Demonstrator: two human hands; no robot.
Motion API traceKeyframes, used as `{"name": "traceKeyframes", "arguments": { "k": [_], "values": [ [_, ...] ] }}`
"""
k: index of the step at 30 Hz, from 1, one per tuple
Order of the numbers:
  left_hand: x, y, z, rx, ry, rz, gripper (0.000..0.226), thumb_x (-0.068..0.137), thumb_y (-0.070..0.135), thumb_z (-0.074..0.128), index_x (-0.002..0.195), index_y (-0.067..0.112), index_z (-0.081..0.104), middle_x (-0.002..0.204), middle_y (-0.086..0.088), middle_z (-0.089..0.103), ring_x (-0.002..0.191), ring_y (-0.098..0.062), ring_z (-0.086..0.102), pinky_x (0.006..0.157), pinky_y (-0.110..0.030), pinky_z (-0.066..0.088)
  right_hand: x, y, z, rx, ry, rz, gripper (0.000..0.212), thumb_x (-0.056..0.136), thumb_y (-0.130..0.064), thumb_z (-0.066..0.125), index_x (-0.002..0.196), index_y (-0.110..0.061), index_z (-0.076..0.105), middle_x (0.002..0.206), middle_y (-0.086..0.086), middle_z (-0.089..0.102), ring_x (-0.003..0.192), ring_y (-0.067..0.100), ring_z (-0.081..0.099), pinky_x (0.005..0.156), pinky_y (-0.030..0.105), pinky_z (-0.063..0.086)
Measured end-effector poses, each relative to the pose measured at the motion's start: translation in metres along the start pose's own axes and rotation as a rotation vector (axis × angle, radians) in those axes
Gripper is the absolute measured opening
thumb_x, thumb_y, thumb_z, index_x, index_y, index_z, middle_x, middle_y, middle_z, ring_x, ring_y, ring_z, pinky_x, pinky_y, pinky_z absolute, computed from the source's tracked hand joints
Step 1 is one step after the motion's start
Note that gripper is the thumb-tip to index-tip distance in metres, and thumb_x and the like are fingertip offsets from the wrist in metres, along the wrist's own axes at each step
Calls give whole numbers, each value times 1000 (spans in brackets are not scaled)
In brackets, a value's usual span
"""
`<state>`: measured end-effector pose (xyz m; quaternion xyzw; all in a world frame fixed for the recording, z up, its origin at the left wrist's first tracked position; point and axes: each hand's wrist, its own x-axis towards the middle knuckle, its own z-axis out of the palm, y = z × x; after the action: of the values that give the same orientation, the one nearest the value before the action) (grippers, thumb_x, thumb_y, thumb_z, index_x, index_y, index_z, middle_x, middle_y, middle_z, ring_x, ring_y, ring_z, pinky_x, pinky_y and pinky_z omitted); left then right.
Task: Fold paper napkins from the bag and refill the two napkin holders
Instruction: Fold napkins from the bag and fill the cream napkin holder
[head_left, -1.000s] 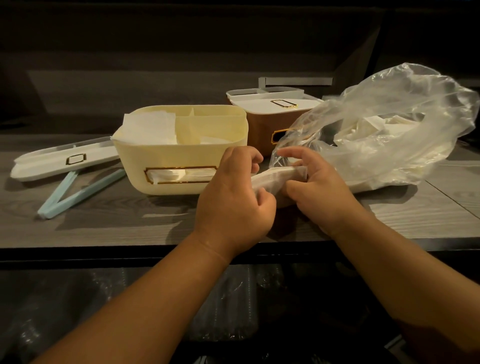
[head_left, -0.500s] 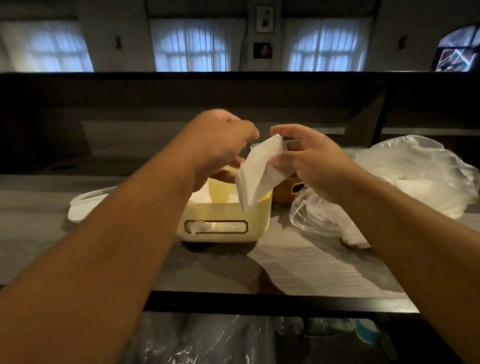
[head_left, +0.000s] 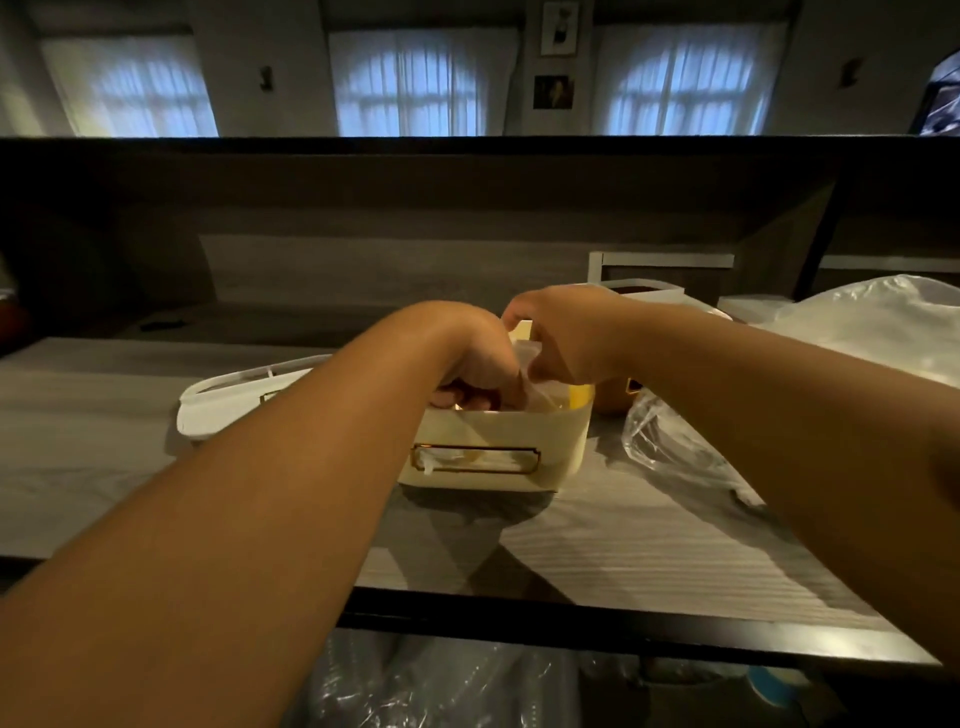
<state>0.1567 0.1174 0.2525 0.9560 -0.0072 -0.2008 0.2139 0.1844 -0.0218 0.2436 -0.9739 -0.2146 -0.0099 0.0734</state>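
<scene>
Both my hands reach into the open top of the cream napkin holder (head_left: 561, 441) in the middle of the counter. A folded white napkin (head_left: 527, 358) stands between them, going down into the holder's right part. My left hand (head_left: 467, 364) has curled fingers inside the holder against the napkin. My right hand (head_left: 561, 338) pinches the napkin's top from the right. The brown napkin holder (head_left: 618, 397) sits behind, mostly hidden by my right arm. The clear plastic bag (head_left: 883, 322) of napkins lies at the right.
The cream holder's white lid (head_left: 228, 400) lies left of it, partly behind my left arm. A raised dark ledge runs along the back of the grey wooden counter (head_left: 623, 545). The counter's black front edge is near me, with plastic-wrapped goods below.
The hands lifted the folded napkin from the counter by the bag, carried it over the cream holder, and lowered it into the holder. The camera view tilted upward.
</scene>
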Motion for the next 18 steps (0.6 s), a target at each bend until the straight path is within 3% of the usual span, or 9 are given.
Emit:
{"name": "traceKeyframes", "arguments": {
  "k": [4,8,11,13,15,17,18],
  "values": [
    [8,1,7,49,23,19,13,91,28,72,88,22,61,86,-7,68,62,-16,59,54,-26,46,-4,-3,8,-100,-34,-34,58,91,-27,71,144,-26,47,115,0,62,98,18,57,81,28,46],
    [7,0,5,46,41,26,16,89,27,74,98,17,65,95,-9,70,80,-22,67,78,-33,57,-11,-5,7,-102,74,-45,56,91,-19,71,142,-23,47,104,-5,59,94,18,58,79,28,46],
    [3,1,-1,45,62,3,17,88,26,76,96,12,70,90,-8,75,74,-21,69,72,-31,58,-15,-8,1,-128,177,-58,44,91,-17,69,133,-21,55,114,3,66,96,21,61,77,26,48],
    [-2,2,-7,75,80,4,15,92,24,72,95,9,71,87,-8,75,68,-19,67,69,-29,56,-16,-13,-1,-202,108,-65,36,95,-20,65,131,-21,61,116,2,67,93,17,58,77,22,45],
    [-9,4,-12,94,113,19,15,96,21,67,92,6,68,84,-8,74,65,-17,64,64,-26,53,-16,-21,1,-258,-79,-44,35,99,-26,60,134,-22,62,117,-4,65,99,16,58,82,20,46],
    [-15,5,-16,85,196,43,16,97,18,63,87,6,66,80,-8,71,63,-16,61,59,-24,50,-14,-28,7,-260,-261,3,38,99,-30,60,136,-22,61,128,-1,64,113,20,60,99,29,47],
    [-18,5,-18,73,248,58,17,97,16,61,85,6,66,77,-8,70,61,-15,60,55,-23,49,-13,-31,8,-238,-304,18,38,98,-30,61,135,-20,61,129,2,65,112,21,61,100,32,48]
  ]
}}
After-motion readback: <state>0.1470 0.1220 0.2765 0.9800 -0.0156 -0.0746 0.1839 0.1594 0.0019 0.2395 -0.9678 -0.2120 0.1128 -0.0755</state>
